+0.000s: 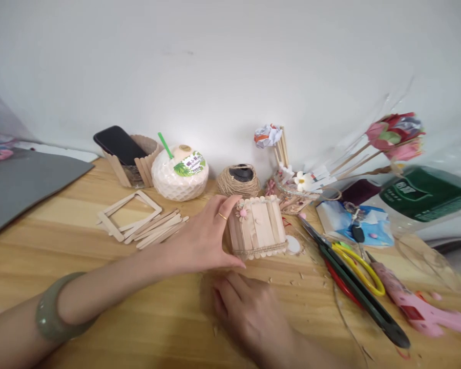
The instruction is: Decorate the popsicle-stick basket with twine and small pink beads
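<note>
1 stick holder (258, 227) upright (left hand (202, 238) cupping its side)

Two hands (203, 238) (249, 312), one stick holder (258, 225), one twine ball (238, 180).

right hand (249, 312): motion-blurred | glue gun (426, 307): cut by right edge | phone (120, 144): partly hidden in holder

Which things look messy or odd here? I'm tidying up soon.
Small wood chips lie scattered on the table by the stick box that the left hand holds. A phone sits tilted in a stick holder.
</note>
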`<state>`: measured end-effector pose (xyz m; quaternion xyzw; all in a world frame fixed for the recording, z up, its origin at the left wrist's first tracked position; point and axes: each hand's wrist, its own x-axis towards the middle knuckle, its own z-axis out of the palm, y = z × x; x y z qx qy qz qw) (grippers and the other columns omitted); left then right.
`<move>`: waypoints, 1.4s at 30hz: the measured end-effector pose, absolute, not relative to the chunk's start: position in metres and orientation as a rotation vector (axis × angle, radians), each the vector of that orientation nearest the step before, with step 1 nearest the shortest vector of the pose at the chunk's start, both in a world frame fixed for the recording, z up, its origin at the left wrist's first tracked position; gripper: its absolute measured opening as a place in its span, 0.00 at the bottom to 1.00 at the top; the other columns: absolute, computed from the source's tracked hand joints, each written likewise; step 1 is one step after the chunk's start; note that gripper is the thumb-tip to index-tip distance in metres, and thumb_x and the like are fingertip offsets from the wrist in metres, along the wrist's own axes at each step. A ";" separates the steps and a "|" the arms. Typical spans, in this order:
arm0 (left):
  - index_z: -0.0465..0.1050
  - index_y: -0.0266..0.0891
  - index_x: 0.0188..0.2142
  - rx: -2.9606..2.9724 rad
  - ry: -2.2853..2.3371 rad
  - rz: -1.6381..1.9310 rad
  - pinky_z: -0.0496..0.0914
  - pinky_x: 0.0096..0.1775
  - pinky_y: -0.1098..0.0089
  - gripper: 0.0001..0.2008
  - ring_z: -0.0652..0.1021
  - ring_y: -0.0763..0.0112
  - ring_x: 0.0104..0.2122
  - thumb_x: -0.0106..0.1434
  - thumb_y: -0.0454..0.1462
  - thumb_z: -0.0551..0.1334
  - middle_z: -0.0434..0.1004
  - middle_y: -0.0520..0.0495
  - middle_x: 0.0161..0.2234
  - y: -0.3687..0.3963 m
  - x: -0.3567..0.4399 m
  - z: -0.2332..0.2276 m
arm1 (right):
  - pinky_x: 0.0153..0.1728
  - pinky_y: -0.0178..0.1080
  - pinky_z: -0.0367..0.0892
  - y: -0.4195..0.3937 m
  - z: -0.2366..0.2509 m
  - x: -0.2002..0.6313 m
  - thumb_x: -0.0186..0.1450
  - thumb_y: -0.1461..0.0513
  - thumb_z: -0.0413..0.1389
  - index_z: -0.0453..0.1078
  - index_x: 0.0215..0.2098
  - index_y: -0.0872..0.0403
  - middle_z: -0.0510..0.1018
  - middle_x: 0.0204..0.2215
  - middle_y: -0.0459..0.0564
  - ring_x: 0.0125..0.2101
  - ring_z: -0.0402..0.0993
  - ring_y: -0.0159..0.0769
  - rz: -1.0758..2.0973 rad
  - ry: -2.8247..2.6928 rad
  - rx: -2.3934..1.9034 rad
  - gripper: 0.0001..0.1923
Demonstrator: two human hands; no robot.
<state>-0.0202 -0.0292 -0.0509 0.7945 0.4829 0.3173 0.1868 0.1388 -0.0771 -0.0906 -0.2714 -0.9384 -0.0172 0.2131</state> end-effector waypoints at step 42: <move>0.46 0.36 0.58 2.294 1.381 0.804 0.67 0.45 0.49 0.53 0.67 0.47 0.48 0.39 0.52 0.70 0.58 0.33 0.50 -0.024 -0.025 -0.051 | 0.22 0.35 0.67 -0.076 -0.062 0.165 0.62 0.69 0.48 0.68 0.35 0.55 0.73 0.28 0.50 0.27 0.71 0.37 -0.139 -2.827 -0.944 0.09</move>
